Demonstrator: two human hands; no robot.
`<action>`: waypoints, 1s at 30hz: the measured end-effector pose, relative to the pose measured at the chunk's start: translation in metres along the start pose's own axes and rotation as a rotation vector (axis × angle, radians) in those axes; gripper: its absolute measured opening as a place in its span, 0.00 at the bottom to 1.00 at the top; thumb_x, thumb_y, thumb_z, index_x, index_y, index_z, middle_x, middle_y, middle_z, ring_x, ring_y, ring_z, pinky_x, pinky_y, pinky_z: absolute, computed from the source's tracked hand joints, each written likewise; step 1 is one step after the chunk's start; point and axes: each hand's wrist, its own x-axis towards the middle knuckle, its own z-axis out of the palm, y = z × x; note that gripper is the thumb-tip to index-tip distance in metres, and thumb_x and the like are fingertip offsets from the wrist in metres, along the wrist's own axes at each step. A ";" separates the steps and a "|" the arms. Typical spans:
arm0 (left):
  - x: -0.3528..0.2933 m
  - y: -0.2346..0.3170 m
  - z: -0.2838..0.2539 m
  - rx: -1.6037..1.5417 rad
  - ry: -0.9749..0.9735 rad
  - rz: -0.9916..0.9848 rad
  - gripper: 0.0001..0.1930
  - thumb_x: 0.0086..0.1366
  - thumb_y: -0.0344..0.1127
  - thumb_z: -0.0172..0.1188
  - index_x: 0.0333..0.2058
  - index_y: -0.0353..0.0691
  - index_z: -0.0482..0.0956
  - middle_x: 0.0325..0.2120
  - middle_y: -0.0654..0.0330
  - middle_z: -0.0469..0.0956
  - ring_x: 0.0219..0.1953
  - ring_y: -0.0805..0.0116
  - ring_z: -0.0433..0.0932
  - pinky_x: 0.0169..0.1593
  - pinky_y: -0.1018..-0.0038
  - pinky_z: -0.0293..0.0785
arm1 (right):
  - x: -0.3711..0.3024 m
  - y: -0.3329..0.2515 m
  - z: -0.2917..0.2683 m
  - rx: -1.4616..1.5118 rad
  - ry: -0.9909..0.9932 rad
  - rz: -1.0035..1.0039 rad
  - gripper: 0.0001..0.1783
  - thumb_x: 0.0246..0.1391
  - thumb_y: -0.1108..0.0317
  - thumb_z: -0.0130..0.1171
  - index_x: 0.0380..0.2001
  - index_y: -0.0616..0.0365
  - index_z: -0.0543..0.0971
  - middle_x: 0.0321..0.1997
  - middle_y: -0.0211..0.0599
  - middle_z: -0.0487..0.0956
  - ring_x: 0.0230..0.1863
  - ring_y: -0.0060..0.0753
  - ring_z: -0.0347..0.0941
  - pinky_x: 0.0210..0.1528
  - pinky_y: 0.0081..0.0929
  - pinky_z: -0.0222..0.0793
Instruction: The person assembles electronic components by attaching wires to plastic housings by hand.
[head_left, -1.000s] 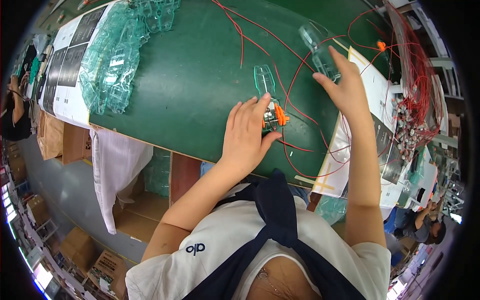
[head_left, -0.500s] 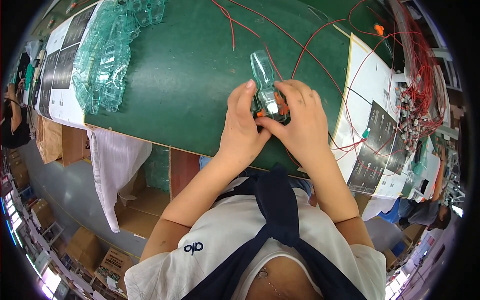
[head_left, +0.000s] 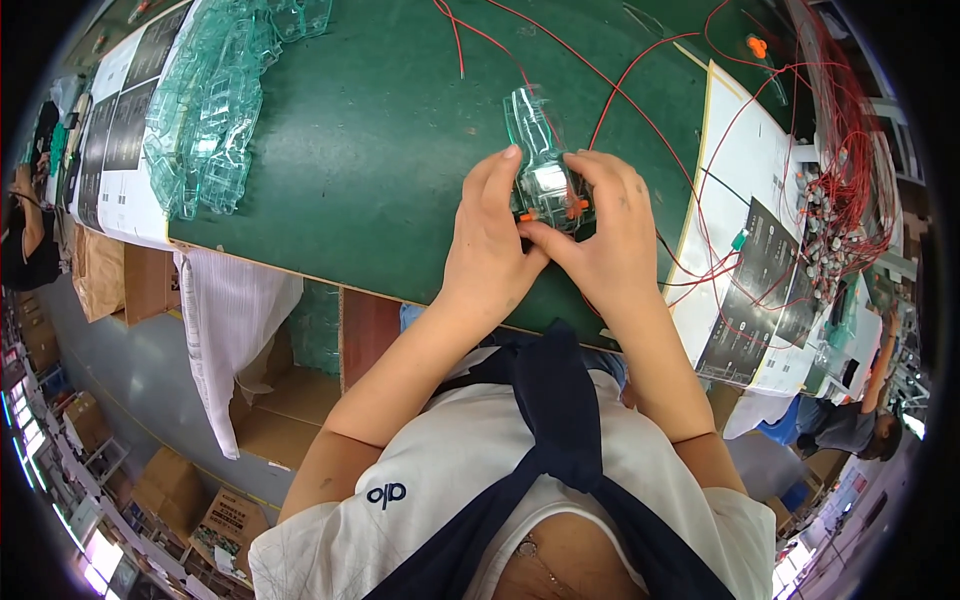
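A green table fills the upper view of a busy workshop, with cardboard boxes on the floor below its near edge. A second ago the right hand was reaching far out to the right for a clear plastic shell; now both hands have closed in together, and the left hand and the right clamp from either side on one clear plastic housing with orange clips at its base. The piece sits between the fingertips, just ahead of both thumbs (which meet under it), so the fetching looks finished and the fitting or pressing looks to be the work in hand. Red wires trail off to the right of the right hand. Well to the left of the left hand lies a heap of clear shells. Bare green table lies open ahead of the fingers; the table's near edge runs close under the wrists.
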 end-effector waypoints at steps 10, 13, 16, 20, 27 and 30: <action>0.000 -0.001 -0.001 0.073 -0.045 0.018 0.52 0.43 0.19 0.70 0.65 0.38 0.48 0.60 0.46 0.56 0.54 0.54 0.71 0.55 0.64 0.71 | -0.002 0.006 0.007 -0.014 -0.061 0.020 0.35 0.29 0.66 0.76 0.46 0.55 0.74 0.52 0.36 0.77 0.49 0.40 0.73 0.52 0.33 0.67; -0.001 -0.001 -0.005 0.098 -0.061 0.051 0.51 0.43 0.19 0.70 0.64 0.38 0.48 0.61 0.47 0.55 0.54 0.55 0.70 0.56 0.64 0.71 | -0.002 0.006 0.010 -0.074 -0.071 0.004 0.35 0.28 0.66 0.76 0.46 0.55 0.74 0.52 0.35 0.77 0.49 0.40 0.73 0.52 0.32 0.68; 0.007 0.010 -0.018 -0.133 -0.160 -0.024 0.46 0.43 0.22 0.72 0.62 0.37 0.56 0.59 0.49 0.61 0.53 0.59 0.72 0.56 0.67 0.70 | 0.000 0.013 0.018 -0.105 -0.010 -0.002 0.37 0.28 0.62 0.77 0.47 0.53 0.73 0.51 0.33 0.77 0.46 0.39 0.73 0.50 0.33 0.67; 0.007 0.021 -0.027 -0.669 -0.161 -0.409 0.38 0.46 0.23 0.70 0.58 0.36 0.64 0.52 0.51 0.69 0.48 0.60 0.74 0.52 0.69 0.72 | 0.000 -0.001 0.009 -0.001 0.018 -0.095 0.38 0.28 0.64 0.76 0.48 0.56 0.73 0.52 0.34 0.77 0.47 0.39 0.74 0.52 0.34 0.67; 0.023 0.049 -0.070 -0.268 -0.192 -0.463 0.23 0.49 0.26 0.69 0.46 0.34 0.77 0.38 0.57 0.79 0.35 0.66 0.76 0.42 0.75 0.73 | 0.030 -0.026 -0.036 0.613 -0.292 -0.213 0.42 0.30 0.70 0.75 0.55 0.59 0.71 0.59 0.37 0.75 0.51 0.38 0.74 0.59 0.36 0.66; 0.036 0.048 -0.077 -0.279 -0.195 -0.367 0.21 0.50 0.26 0.69 0.46 0.33 0.77 0.38 0.57 0.80 0.36 0.68 0.77 0.43 0.76 0.74 | 0.038 -0.023 -0.041 0.532 -0.232 -0.329 0.41 0.34 0.70 0.73 0.57 0.59 0.71 0.61 0.37 0.73 0.54 0.39 0.72 0.61 0.36 0.65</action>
